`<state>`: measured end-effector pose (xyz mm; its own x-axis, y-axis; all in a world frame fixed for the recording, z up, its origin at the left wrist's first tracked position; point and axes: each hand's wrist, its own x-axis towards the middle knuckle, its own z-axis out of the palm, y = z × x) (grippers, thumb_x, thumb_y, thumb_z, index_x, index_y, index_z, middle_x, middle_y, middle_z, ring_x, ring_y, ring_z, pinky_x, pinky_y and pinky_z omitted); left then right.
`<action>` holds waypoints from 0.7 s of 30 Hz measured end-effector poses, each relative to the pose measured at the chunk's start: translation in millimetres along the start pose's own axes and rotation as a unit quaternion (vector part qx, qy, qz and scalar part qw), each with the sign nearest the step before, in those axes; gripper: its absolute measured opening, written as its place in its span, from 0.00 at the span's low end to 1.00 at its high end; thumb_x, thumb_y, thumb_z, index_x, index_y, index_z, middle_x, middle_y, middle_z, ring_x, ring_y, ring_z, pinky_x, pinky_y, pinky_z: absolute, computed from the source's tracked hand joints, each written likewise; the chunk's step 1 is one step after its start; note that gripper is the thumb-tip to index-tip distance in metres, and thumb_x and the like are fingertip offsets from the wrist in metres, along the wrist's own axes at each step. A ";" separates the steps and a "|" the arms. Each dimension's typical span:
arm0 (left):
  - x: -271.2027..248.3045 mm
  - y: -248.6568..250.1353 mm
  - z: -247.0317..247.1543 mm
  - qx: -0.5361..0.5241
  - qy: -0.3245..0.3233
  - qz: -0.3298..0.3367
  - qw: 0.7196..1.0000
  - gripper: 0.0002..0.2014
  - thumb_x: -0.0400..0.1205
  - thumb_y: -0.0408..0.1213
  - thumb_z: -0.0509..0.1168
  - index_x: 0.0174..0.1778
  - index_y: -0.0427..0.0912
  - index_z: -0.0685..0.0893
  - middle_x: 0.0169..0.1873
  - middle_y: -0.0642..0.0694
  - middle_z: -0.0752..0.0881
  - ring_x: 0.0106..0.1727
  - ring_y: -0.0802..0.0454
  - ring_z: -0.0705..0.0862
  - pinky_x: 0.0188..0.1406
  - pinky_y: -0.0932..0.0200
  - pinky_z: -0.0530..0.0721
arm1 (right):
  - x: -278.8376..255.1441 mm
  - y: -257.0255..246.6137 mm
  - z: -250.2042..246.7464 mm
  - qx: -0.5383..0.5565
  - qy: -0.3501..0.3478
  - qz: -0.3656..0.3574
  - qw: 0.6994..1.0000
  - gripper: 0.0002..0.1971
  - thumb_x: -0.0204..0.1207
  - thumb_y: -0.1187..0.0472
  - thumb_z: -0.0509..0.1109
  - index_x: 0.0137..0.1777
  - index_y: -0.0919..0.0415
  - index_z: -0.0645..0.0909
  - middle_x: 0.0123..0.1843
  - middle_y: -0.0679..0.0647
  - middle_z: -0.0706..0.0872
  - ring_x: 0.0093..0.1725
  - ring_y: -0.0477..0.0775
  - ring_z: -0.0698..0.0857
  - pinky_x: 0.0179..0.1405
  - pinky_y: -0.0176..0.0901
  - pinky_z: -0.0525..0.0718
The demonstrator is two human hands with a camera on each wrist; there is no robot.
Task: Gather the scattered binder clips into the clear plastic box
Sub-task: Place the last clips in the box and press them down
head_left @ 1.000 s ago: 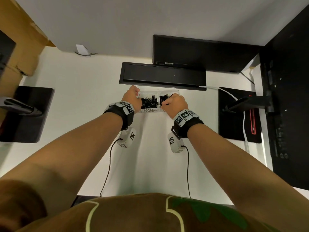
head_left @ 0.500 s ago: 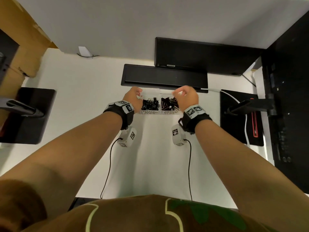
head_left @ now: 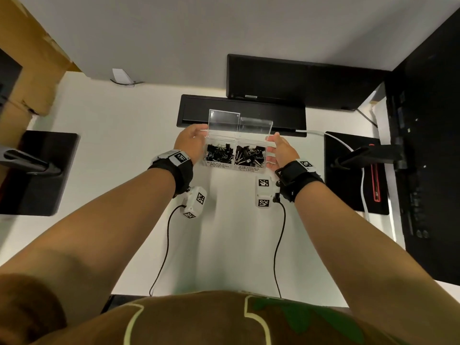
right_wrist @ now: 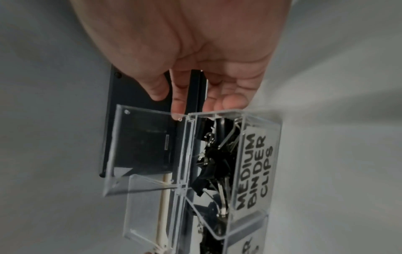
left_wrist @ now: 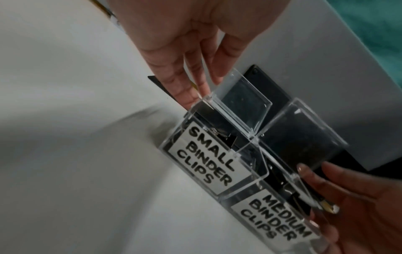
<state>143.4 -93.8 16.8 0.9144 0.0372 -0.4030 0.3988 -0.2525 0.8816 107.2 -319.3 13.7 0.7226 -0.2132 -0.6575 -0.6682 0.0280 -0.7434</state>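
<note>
Flanking the clear plastic box (head_left: 235, 155) on the white counter (head_left: 124, 150), both hands have fingers extended and relaxed: the left hand (head_left: 190, 145) lies against the box's left side, its fingertips (left_wrist: 189, 98) by the rear corner, and the right hand (head_left: 282, 154) lies along the right side. Both lids (head_left: 224, 122) stand open. Black binder clips (head_left: 219, 154) fill the two compartments, labelled "SMALL BINDER CLIPS" (left_wrist: 208, 158) and "MEDIUM BINDER CLIPS" (right_wrist: 254, 171). A black keyboard (head_left: 273, 115) lies just behind the box.
</note>
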 end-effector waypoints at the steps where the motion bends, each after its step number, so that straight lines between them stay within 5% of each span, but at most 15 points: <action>1: -0.7 0.4 -0.1 -0.051 -0.004 -0.018 0.999 0.15 0.82 0.26 0.55 0.50 0.48 0.85 0.45 0.51 0.83 0.50 0.46 0.81 0.48 0.51 0.83 | -0.4 2.4 -1.2 0.008 -0.002 0.001 1.000 0.20 0.83 0.41 0.50 0.55 0.51 0.79 0.64 0.57 0.79 0.58 0.58 0.79 0.64 0.54 0.79; 3: -1.0 -0.2 -1.4 -0.110 -0.011 -0.047 0.993 0.12 0.83 0.29 0.56 0.47 0.47 0.83 0.46 0.47 0.84 0.53 0.40 0.82 0.47 0.50 0.84 | -2.1 6.7 -2.3 -0.001 -0.009 -0.008 1.000 0.20 0.83 0.43 0.50 0.52 0.53 0.79 0.60 0.55 0.79 0.57 0.56 0.79 0.62 0.52 0.79; 7: 3.5 0.4 -1.6 -0.090 -0.049 -0.073 0.992 0.22 0.86 0.37 0.56 0.77 0.50 0.66 0.56 0.49 0.82 0.67 0.43 0.75 0.69 0.41 0.76 | -10.1 12.3 -0.1 -0.100 0.002 -0.066 0.993 0.13 0.81 0.50 0.60 0.50 0.57 0.82 0.49 0.52 0.83 0.52 0.55 0.82 0.56 0.50 0.82; 9: 5.6 1.6 1.6 -0.027 -0.053 -0.079 0.995 0.26 0.86 0.44 0.55 0.80 0.51 0.59 0.68 0.47 0.77 0.74 0.43 0.71 0.77 0.39 0.69 | -11.1 15.8 1.2 -0.126 0.006 -0.096 0.987 0.03 0.76 0.56 0.69 0.42 0.49 0.82 0.53 0.53 0.84 0.58 0.59 0.83 0.60 0.52 0.83; 12: 3.2 8.5 8.2 0.068 -0.042 -0.092 0.993 0.27 0.84 0.53 0.54 0.79 0.49 0.63 0.79 0.43 0.66 0.77 0.39 0.69 0.78 0.40 0.67 | -11.6 22.1 1.3 -0.197 0.012 -0.122 0.973 0.08 0.73 0.60 0.73 0.50 0.48 0.82 0.65 0.56 0.76 0.61 0.55 0.79 0.64 0.48 0.80; 16: 5.6 19.4 11.9 0.086 -0.054 -0.124 0.987 0.28 0.86 0.53 0.50 0.75 0.36 0.69 0.73 0.39 0.75 0.74 0.40 0.74 0.78 0.46 0.68 | -13.4 22.4 3.4 -0.240 0.024 -0.148 0.959 0.13 0.76 0.60 0.71 0.60 0.55 0.79 0.65 0.55 0.74 0.58 0.50 0.75 0.55 0.38 0.75; 19: 6.5 22.7 10.0 -0.014 -0.035 -0.114 0.993 0.25 0.87 0.49 0.51 0.76 0.37 0.68 0.73 0.41 0.76 0.74 0.42 0.74 0.77 0.46 0.69 | -15.3 20.6 5.3 -0.243 0.029 -0.149 0.958 0.12 0.75 0.60 0.72 0.57 0.53 0.80 0.60 0.53 0.74 0.62 0.56 0.79 0.61 0.50 0.84; 21: 4.5 25.1 7.8 -0.096 -0.010 -0.110 0.989 0.22 0.87 0.43 0.50 0.76 0.40 0.66 0.65 0.43 0.80 0.66 0.45 0.76 0.68 0.47 0.71 | -14.2 20.5 5.8 -0.237 0.026 -0.146 0.960 0.11 0.75 0.60 0.72 0.56 0.52 0.80 0.59 0.52 0.74 0.61 0.59 0.81 0.59 0.53 0.86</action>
<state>156.9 -107.5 35.2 0.8032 0.0511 -0.5935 0.5956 -0.0519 0.8016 84.2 -310.0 7.0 0.8900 -0.1934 -0.4128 -0.4525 -0.4856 -0.7479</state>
